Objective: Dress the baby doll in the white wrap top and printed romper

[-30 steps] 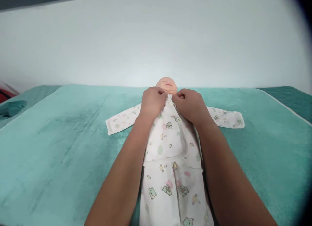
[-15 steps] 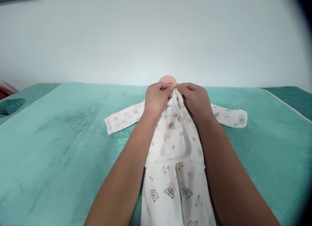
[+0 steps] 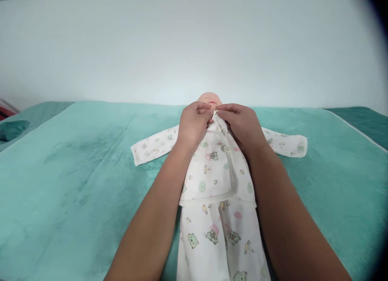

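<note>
A baby doll [image 3: 209,97] lies on its back, its head at the far end. It wears a white wrap top [image 3: 209,168] printed with little bears, sleeves spread to both sides, and matching trousers [image 3: 203,240]. At the neckline, just below the chin, sits a small white tie [image 3: 215,113], seemingly knotted. My left hand [image 3: 195,121] pinches it from the left, thumb and forefinger closed. From the right, my right hand [image 3: 241,121] pinches at the same tie. Lower on the front overlap is another small tie [image 3: 226,148]. The exact fingertip contact is too small to make out.
A teal plush cover [image 3: 75,172] lies under the doll. Behind it rises a plain pale wall [image 3: 194,42]. At the far left are a dark green cloth bundle [image 3: 13,129] and a red item [image 3: 6,112].
Both hands have shifted very slightly at the neckline, and the fingertips have parted a little. The small white tie between them now shows more clearly.
</note>
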A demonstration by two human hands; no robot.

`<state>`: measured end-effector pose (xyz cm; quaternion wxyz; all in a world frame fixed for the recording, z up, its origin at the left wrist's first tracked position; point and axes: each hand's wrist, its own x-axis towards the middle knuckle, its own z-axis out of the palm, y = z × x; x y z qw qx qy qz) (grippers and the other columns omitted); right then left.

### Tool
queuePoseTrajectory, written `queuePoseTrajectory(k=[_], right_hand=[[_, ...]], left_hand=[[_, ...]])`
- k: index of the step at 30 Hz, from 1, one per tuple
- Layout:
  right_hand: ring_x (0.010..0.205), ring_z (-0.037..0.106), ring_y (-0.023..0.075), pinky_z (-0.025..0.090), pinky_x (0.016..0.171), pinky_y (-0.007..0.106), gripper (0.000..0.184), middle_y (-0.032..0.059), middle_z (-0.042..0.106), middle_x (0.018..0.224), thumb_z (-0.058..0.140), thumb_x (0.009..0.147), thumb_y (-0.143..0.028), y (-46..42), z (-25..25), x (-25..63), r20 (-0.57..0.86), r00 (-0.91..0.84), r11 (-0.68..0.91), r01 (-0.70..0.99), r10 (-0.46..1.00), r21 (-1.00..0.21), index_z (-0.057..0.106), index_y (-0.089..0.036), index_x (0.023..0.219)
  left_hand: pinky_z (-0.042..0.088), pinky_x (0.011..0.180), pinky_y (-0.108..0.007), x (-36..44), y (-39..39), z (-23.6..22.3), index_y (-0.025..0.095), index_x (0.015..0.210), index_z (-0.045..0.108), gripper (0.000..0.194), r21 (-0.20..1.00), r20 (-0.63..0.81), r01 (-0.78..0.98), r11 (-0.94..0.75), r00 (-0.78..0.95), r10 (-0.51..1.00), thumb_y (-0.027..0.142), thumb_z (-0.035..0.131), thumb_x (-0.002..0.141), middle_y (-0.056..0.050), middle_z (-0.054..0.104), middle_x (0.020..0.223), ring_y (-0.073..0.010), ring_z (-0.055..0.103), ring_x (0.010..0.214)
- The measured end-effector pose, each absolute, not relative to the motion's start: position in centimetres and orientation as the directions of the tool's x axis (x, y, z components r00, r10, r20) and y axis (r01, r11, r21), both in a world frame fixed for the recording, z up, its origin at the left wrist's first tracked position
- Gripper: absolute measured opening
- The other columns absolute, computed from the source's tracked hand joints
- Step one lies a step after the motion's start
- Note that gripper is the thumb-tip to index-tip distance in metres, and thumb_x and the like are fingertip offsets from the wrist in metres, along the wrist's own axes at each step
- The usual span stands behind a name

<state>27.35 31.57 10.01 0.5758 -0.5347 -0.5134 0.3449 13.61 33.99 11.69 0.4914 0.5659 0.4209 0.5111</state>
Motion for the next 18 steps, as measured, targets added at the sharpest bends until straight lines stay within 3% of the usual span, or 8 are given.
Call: queuePoseTrajectory(k=[8, 14, 18], right_hand=[[0.067, 0.062, 0.0176, 0.052, 0.062, 0.034, 0.023, 0.0036, 0.070, 0.080, 0.070, 0.074, -0.033, 31.6, 10.0, 27.1, 0.185, 0.285, 0.177, 0.054, 0.941, -0.983, 0.071, -0.020, 0.093], [0.087, 0.066, 0.0209, 0.053, 0.077, 0.036, 0.019, 0.0051, 0.073, 0.095, 0.068, 0.076, -0.031, 31.0, 10.9, 26.9, 0.317, 0.235, 0.259, 0.246, 0.919, -0.934, 0.071, -0.021, 0.092], [0.088, 0.066, 0.0205, 0.053, 0.078, 0.036, 0.020, 0.0049, 0.072, 0.097, 0.067, 0.075, -0.027, 30.7, 11.7, 26.4, 0.304, 0.160, 0.244, 0.313, 0.939, -0.918, 0.069, -0.021, 0.093]], left_hand=[[0.049, 0.064, -0.027, 13.5, 33.9, 11.7, 0.018, 0.084, 0.064, 0.006, 0.986, 0.166, -0.035, -0.162, 0.148, 0.975, 0.015, 0.066, 0.080, -0.002, 0.065, 0.078, -0.0116, 0.060, 0.066], [0.047, 0.061, -0.023, 13.5, 33.8, 11.8, 0.018, 0.087, 0.061, 0.007, 0.983, 0.185, -0.024, -0.184, 0.166, 0.969, 0.017, 0.066, 0.082, -0.001, 0.064, 0.075, -0.0107, 0.060, 0.065], [0.046, 0.060, -0.022, 13.6, 33.8, 11.8, 0.019, 0.091, 0.061, 0.012, 0.986, 0.165, -0.051, -0.158, 0.201, 0.966, 0.011, 0.059, 0.083, 0.000, 0.066, 0.075, -0.0101, 0.060, 0.064]])
